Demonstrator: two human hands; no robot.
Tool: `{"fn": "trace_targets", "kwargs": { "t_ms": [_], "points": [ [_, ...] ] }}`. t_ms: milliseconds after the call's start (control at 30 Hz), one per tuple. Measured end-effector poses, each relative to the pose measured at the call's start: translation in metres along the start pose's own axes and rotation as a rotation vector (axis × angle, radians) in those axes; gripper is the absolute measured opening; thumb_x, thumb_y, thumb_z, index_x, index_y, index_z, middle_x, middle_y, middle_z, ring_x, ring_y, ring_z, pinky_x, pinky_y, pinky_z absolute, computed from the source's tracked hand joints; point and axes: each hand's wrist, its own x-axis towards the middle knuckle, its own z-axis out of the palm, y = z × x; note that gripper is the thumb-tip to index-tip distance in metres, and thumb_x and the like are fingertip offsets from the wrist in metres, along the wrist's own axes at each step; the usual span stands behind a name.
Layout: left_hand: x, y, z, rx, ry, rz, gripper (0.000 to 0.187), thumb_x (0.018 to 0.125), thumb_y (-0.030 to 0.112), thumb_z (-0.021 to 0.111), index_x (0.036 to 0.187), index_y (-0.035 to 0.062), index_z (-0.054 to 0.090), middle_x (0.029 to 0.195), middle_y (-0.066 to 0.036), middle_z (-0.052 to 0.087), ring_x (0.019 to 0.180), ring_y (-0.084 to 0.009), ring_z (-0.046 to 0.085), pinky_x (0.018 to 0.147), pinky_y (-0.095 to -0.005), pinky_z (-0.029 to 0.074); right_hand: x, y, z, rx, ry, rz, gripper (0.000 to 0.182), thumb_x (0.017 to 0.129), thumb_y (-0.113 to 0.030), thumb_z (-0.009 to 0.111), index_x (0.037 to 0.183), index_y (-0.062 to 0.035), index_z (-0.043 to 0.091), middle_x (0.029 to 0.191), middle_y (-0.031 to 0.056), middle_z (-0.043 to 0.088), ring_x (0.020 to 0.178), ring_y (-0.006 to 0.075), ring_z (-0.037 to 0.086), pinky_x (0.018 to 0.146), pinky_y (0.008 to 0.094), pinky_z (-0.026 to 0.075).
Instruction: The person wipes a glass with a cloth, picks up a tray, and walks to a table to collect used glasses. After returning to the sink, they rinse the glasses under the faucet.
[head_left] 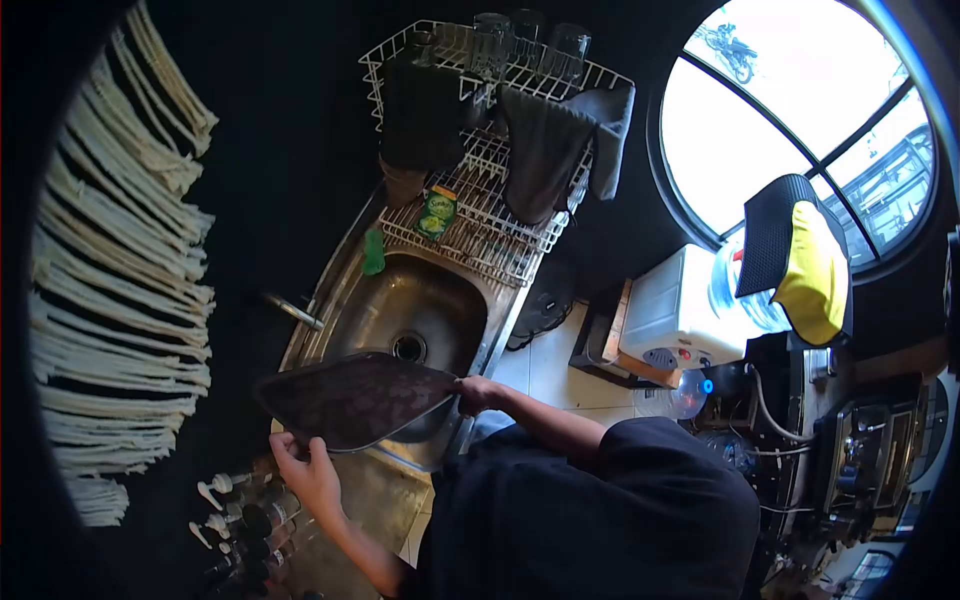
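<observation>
A dark, flat, leaf-shaped sheet [350,400] with a thin pale edge and blotchy, wet-looking patches spans the front of the steel sink [465,300]. At its right corner, my right hand [482,396] is closed around the edge. My left hand [308,475] is just below the sheet's lower left edge, thumb and fingers apart, with the fingertips close to that edge. Beyond the sheet, the sink basin shows its round drain [408,347]. A metal faucet [293,310] reaches in from the left.
A white wire rack [500,265] stands behind the sink, with glasses [490,45], dark cloths [545,140] and a green-yellow packet [436,213]. Pump bottles [235,520] stand at lower left. To the right are a white water dispenser [675,315] and a yellow cloth [812,275].
</observation>
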Motion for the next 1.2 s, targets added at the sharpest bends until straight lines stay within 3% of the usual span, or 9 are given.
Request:
{"fn": "trace_targets", "kwargs": {
  "t_ms": [300, 400, 467, 567, 900, 967, 1033, 1067, 1200],
  "points": [
    [0.007, 0.051, 0.073, 0.017, 0.116, 0.152, 0.047, 0.077, -0.004, 0.056, 0.12, 0.0038, 0.039, 0.082, -0.008, 0.051, 0.073, -0.0134, 0.049, 0.065, -0.027, 0.042, 0.056, 0.017, 0.001, 0.52, -0.116, 0.549, 0.029, 0.088, -0.025, 0.04, 0.065, -0.0103, 0.049, 0.059, 0.009, 0.055, 0.042, 0.0218, 0.052, 0.034, 0.0377, 0.041],
    [-0.002, 0.092, 0.094, 0.047, 0.073, 0.059, 0.068, 0.076, -0.007, 0.056, 0.136, 0.0077, 0.028, 0.075, -0.005, 0.051, 0.067, -0.0115, 0.049, 0.062, -0.0254, 0.041, 0.092, 0.08, 0.028, 0.593, -0.224, 0.534, 0.028, 0.089, -0.026, 0.038, 0.069, -0.0104, 0.05, 0.062, 0.0087, 0.058, 0.05, 0.0217, 0.057, 0.042, 0.0394, 0.045],
    [-0.004, 0.092, 0.101, 0.047, 0.024, 0.041, 0.078, 0.075, -0.007, 0.057, 0.142, 0.0109, 0.023, 0.069, -0.002, 0.049, 0.06, -0.01, 0.047, 0.058, -0.0244, 0.039, 0.139, 0.158, 0.034, 0.525, -0.687, -0.305, 0.029, 0.092, -0.031, 0.038, 0.078, -0.0096, 0.052, 0.068, 0.0079, 0.06, 0.063, 0.0205, 0.06, 0.054, 0.0405, 0.049],
    [-0.014, 0.11, 0.111, 0.033, -0.022, 0.055, 0.081, 0.074, -0.006, 0.058, 0.144, 0.0115, 0.021, 0.069, -0.003, 0.048, 0.059, -0.0101, 0.046, 0.056, -0.0244, 0.038, 0.127, 0.152, 0.041, 1.222, -0.613, 0.68, 0.031, 0.095, -0.041, 0.036, 0.09, -0.0144, 0.052, 0.078, 0.0099, 0.06, 0.067, 0.0209, 0.058, 0.061, 0.0421, 0.05],
    [-0.04, 0.107, 0.096, 0.068, -0.005, 0.062, 0.081, 0.071, -0.008, 0.055, 0.143, 0.0093, 0.023, 0.073, -0.004, 0.049, 0.059, -0.0107, 0.045, 0.056, -0.0231, 0.037, 0.085, 0.062, 0.007, 0.608, -0.495, 0.524, 0.025, 0.089, -0.039, 0.048, 0.092, -0.0152, 0.053, 0.066, 0.0027, 0.053, 0.05, 0.0149, 0.051, 0.045, 0.0326, 0.046],
    [-0.049, 0.092, 0.085, 0.083, 0.037, 0.049, 0.08, 0.072, -0.008, 0.054, 0.143, 0.0102, 0.024, 0.075, -0.004, 0.05, 0.059, -0.0106, 0.045, 0.055, -0.0227, 0.037, 0.12, 0.125, 0.011, 0.392, -0.377, 0.285, 0.027, 0.088, -0.038, 0.049, 0.094, -0.0128, 0.054, 0.062, 0.0037, 0.052, 0.044, 0.0159, 0.049, 0.039, 0.0306, 0.042],
    [-0.054, 0.067, 0.069, 0.0, 0.141, 0.087, 0.077, 0.073, -0.008, 0.051, 0.143, 0.0122, 0.025, 0.078, -0.003, 0.049, 0.06, -0.0099, 0.045, 0.056, -0.0211, 0.037, 0.122, 0.16, 0.0, 0.022, -0.008, -0.878, 0.028, 0.087, -0.037, 0.05, 0.091, -0.0101, 0.058, 0.059, 0.0056, 0.052, 0.044, 0.0172, 0.052, 0.039, 0.0317, 0.043],
    [-0.06, 0.035, 0.058, -0.111, 0.159, 0.016, 0.074, 0.075, -0.007, 0.048, 0.143, 0.0143, 0.026, 0.079, -0.003, 0.047, 0.06, -0.0097, 0.044, 0.053, -0.0197, 0.037, 0.073, 0.087, -0.011, 0.473, 0.024, -0.013, 0.03, 0.086, -0.036, 0.052, 0.084, -0.0066, 0.06, 0.059, 0.0073, 0.054, 0.047, 0.0185, 0.055, 0.041, 0.0337, 0.043],
    [-0.084, 0.011, 0.032, -0.139, 0.212, -0.202, 0.074, 0.076, -0.004, 0.048, 0.143, 0.0178, 0.026, 0.078, -0.004, 0.047, 0.059, -0.0086, 0.044, 0.045, -0.02, 0.037, 0.04, 0.015, -0.028, 0.525, 0.327, 0.19, 0.031, 0.085, -0.032, 0.055, 0.075, -0.0033, 0.06, 0.057, 0.0057, 0.055, 0.048, 0.0191, 0.056, 0.043, 0.0348, 0.045]
  ]
}}
